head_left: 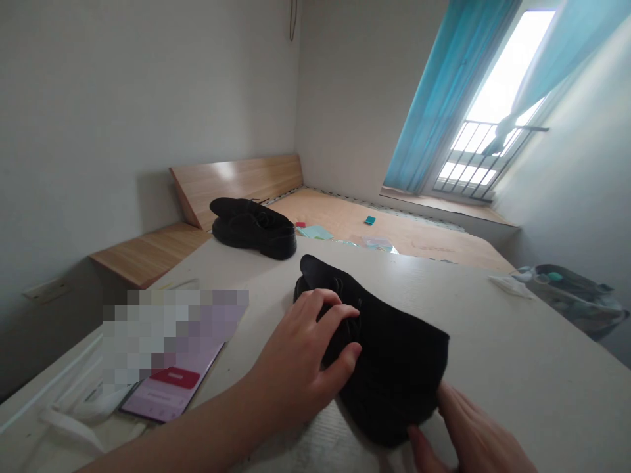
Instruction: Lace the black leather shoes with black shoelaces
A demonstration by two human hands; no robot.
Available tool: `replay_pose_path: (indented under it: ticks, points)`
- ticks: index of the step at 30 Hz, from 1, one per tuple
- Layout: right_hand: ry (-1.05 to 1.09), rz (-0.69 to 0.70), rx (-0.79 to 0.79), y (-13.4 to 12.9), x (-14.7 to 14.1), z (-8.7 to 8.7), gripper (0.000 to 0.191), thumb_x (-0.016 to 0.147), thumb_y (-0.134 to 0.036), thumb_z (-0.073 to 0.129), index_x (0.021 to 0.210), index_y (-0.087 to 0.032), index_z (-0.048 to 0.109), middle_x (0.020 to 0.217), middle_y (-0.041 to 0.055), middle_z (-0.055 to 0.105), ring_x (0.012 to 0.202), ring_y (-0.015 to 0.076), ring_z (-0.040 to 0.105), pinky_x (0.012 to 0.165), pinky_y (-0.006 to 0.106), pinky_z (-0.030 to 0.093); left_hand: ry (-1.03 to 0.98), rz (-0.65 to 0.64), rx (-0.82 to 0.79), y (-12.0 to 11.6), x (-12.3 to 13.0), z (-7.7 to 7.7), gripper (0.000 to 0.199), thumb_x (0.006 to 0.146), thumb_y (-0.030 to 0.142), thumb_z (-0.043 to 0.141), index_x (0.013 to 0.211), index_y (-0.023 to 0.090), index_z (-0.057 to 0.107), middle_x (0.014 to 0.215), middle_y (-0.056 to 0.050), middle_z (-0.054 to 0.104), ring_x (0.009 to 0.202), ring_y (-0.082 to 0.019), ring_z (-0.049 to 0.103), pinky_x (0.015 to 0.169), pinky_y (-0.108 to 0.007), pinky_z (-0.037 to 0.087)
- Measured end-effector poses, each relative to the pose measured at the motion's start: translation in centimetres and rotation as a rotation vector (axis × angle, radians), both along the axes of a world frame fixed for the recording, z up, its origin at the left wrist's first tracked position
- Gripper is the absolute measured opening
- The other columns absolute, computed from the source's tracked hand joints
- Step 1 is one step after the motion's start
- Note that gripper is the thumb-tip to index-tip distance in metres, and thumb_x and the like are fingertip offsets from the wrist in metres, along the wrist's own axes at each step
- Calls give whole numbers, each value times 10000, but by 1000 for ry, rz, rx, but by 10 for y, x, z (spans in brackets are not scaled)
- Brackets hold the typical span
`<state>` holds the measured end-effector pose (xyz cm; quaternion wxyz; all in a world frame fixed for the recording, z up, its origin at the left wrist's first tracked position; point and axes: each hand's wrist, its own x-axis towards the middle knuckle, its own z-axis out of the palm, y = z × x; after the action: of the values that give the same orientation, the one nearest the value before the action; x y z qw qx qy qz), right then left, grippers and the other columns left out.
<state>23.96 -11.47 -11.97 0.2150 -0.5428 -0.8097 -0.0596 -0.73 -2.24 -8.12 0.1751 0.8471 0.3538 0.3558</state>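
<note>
A black shoe [394,374] lies tipped on the white tabletop [517,341] in front of me, with its lace eyelets showing near my left hand. My left hand [305,355] curls over the laced part of the shoe. My right hand [468,433] holds the shoe's lower right edge, with its fingers pressed against the side. A second black shoe [254,230] stands farther along the table, near its far edge.
A smartphone [167,394] with a pink screen and red button lies at the table's left, partly pixelated. A white cable [69,427] sits by it. Beyond the table are a wooden bed platform [394,226] with papers and a grey bin [566,295].
</note>
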Motion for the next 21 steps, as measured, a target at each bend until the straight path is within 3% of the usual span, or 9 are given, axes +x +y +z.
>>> replay_pose_path:
  ticks: [2,5,10,12,17,21]
  points:
    - [44,-90,-16,12,-3,6,376,919,-316,405,1272,-189,436,847,106,744,672,265,733,516,323,577,8,7,37,-1,-2,-1,321,897,250,504,1215,214,534,1233,-99,467,1141,-252,460,986,-442,409]
    - [149,-231,-141,31,-10,8,433,905,-421,398,1264,-183,440,706,66,703,598,276,702,510,358,552,18,30,96,-2,-5,-1,322,873,202,520,1194,215,542,1251,-107,438,1178,-265,428,1018,-467,385]
    - [323,-288,-218,65,-24,-1,670,809,-569,556,1307,-164,361,845,88,698,612,261,667,566,387,543,21,50,162,-5,-8,0,343,840,180,543,1180,227,555,1262,-108,430,1205,-283,403,1063,-530,330]
    - [335,-273,-206,80,-34,-5,682,814,-568,554,1320,-153,360,909,114,694,664,269,667,587,396,539,21,50,182,-6,-8,-1,344,835,178,544,1175,223,561,1260,-111,435,1212,-288,396,1078,-554,305]
    - [342,-140,-194,123,-68,-10,603,838,-434,615,1334,-157,414,1120,144,660,1049,304,628,811,418,531,45,-1,189,-7,-10,-3,373,805,154,550,1175,203,567,1246,-115,450,1226,-293,387,1080,-533,325]
    - [316,-58,-214,154,-102,-7,377,922,-362,610,1239,-165,557,1230,105,597,1066,253,606,889,462,513,79,-39,210,-9,-12,-2,385,800,154,546,1183,197,558,1242,-121,467,1212,-301,405,1082,-557,319]
